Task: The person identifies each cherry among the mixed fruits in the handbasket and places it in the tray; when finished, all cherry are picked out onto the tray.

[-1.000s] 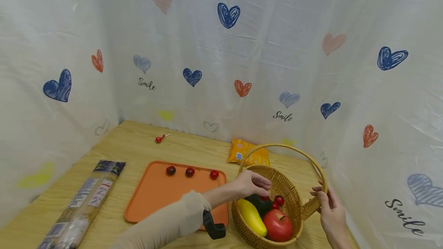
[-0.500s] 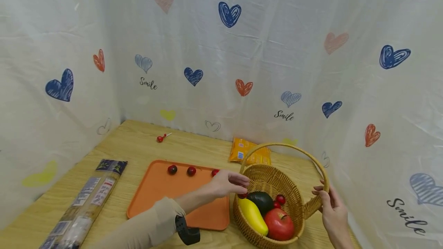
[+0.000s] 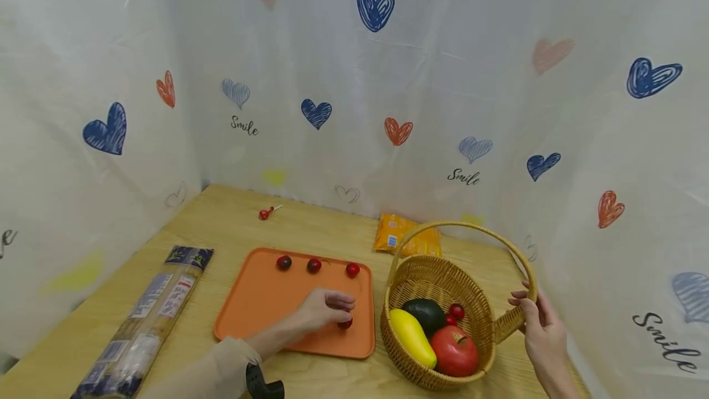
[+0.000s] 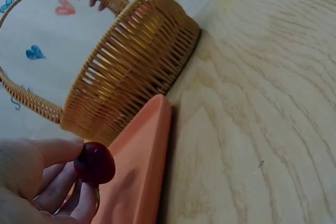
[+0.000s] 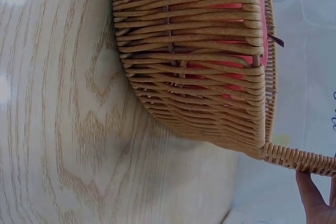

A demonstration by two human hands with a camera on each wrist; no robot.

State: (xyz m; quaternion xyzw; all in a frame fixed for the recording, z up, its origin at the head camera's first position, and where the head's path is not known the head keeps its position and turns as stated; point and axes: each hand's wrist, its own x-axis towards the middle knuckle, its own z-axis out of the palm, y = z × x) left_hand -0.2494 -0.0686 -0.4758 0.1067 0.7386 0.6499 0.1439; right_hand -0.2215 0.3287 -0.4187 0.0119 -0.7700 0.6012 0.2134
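Note:
Between thumb and fingers my left hand (image 3: 327, 310) pinches a dark red cherry (image 4: 95, 163), held over the near right part of the orange tray (image 3: 266, 306). Three more cherries (image 3: 314, 265) lie in a row along the tray's far side. My right hand (image 3: 541, 325) holds the handle of the wicker basket (image 3: 407, 374) at its right side. Inside the basket are a yellow mango (image 3: 412, 337), a dark avocado (image 3: 423, 314), a red apple (image 3: 454, 351) and two small cherries (image 3: 456, 311).
An orange snack packet (image 3: 393, 233) lies behind the basket. A red lollipop (image 3: 266, 213) is at the back left of the wooden table (image 3: 316, 217). Left of the tray lies a long clear package of noodles (image 3: 149, 319). A curtain with printed hearts surrounds the table.
My left hand has come out of the basket with a cherry and moved left over the tray. The right hand stays on the handle. The head view has shifted slightly.

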